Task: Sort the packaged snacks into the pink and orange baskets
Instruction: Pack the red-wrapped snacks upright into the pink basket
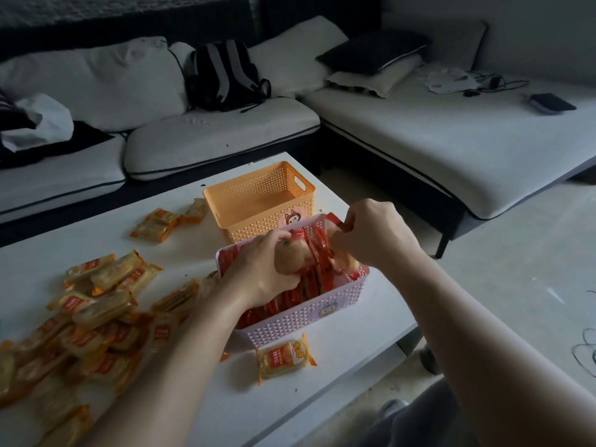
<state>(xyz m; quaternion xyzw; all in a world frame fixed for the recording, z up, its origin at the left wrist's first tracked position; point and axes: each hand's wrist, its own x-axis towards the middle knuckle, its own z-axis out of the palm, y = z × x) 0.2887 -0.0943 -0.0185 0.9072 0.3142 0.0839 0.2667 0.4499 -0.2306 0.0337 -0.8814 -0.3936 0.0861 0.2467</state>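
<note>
The pink basket (pixel 309 317) stands on the white table (pixel 329 395), filled with several red-wrapped snacks (pixel 290 301). My left hand (pixel 258 269) grips a red-wrapped snack (pixel 292 258) over the basket. My right hand (pixel 371 233) pinches another red wrapper at the basket's far rim. Behind it stands the orange basket (pixel 258 195), with nothing visible inside. A heap of several orange-wrapped snacks (pixel 93 321) lies on the table at left. One orange-wrapped snack (pixel 285 356) lies in front of the pink basket, and two more orange packs (pixel 167 222) lie left of the orange basket.
A white sofa (pixel 451 137) wraps around the table's far side and right. A black backpack (pixel 225 75) and cushions sit on it, and a dark flat object (pixel 553 103) and cables lie at far right. The table's edge runs close to the pink basket's right side.
</note>
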